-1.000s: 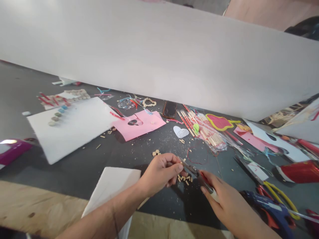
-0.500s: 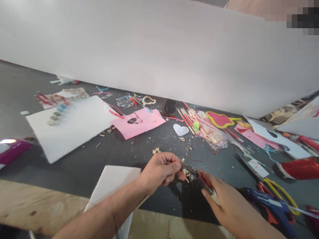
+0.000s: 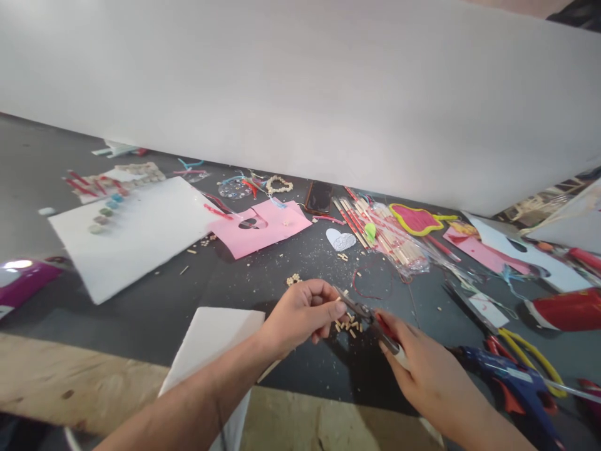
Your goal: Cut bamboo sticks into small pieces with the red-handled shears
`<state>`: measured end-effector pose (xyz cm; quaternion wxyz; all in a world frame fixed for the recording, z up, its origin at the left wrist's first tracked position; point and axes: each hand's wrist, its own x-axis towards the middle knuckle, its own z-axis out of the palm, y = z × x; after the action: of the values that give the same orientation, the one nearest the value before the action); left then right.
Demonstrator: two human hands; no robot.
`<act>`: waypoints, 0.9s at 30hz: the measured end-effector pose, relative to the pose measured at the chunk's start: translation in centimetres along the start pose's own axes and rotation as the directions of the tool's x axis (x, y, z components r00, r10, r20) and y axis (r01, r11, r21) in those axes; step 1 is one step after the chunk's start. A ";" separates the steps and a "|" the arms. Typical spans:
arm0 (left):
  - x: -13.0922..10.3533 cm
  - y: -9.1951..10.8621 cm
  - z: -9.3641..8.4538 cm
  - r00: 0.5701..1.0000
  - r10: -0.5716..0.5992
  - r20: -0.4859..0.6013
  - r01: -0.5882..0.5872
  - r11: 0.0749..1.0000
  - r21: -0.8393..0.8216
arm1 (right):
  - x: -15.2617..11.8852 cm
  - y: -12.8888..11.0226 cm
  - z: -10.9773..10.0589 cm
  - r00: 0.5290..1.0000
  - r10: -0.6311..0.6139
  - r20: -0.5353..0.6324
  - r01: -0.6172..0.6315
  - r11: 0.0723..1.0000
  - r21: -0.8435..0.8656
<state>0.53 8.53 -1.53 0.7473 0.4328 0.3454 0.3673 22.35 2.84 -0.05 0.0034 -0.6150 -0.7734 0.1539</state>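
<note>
My left hand (image 3: 310,313) is closed in a pinch on a thin wooden stick, mostly hidden by the hand; a pale length of the stick (image 3: 268,372) shows below my wrist. My right hand (image 3: 416,363) wraps round the red and white handles of a pair of hand pruners (image 3: 360,308). The pruners' jaws meet the stick's end at my left fingertips. Right below the jaws lie several short cut wooden pieces (image 3: 352,326) on the dark table. A small heap of pale pieces (image 3: 293,279) sits just beyond my left hand.
White foam boards (image 3: 141,244) lie at left, and a pink sheet (image 3: 258,232) mid-table. Behind are a phone (image 3: 319,196), a paper heart (image 3: 340,240) and bagged chopsticks (image 3: 394,241). A blue glue gun (image 3: 507,376) and yellow-red scissors (image 3: 493,341) lie right. A white panel (image 3: 300,94) stands behind.
Both hands have stayed close together with the pruners at the stick, shifting only slightly. My left thumb has moved a little up and right. The view has tilted slightly.
</note>
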 end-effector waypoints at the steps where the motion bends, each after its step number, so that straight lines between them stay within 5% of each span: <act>1: 0.0 0.0 -0.1 1.000 -0.009 -0.015 0.009 1.000 0.009 | 0.0 0.0 0.0 1.000 0.000 -0.006 0.000 1.000 0.002; 6: -0.2 0.2 -0.2 0.998 -0.018 -0.068 0.018 1.000 0.006 | 0.1 -0.6 -0.3 1.000 -0.004 0.023 0.003 0.999 0.047; 18: -0.5 0.9 -0.1 0.999 -0.041 0.006 0.041 0.994 -0.105 | -0.3 -1.1 -0.7 0.998 -0.037 0.042 0.034 0.996 0.077; 27: -0.2 0.1 0.3 0.999 -0.040 -0.020 0.040 0.999 -0.034 | -0.3 -0.4 -0.6 0.999 -0.017 0.048 0.016 0.999 0.036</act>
<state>0.62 8.33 -1.26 0.7580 0.4095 0.3554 0.3624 22.16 2.63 0.69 -0.0030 -0.6045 -0.7754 0.1825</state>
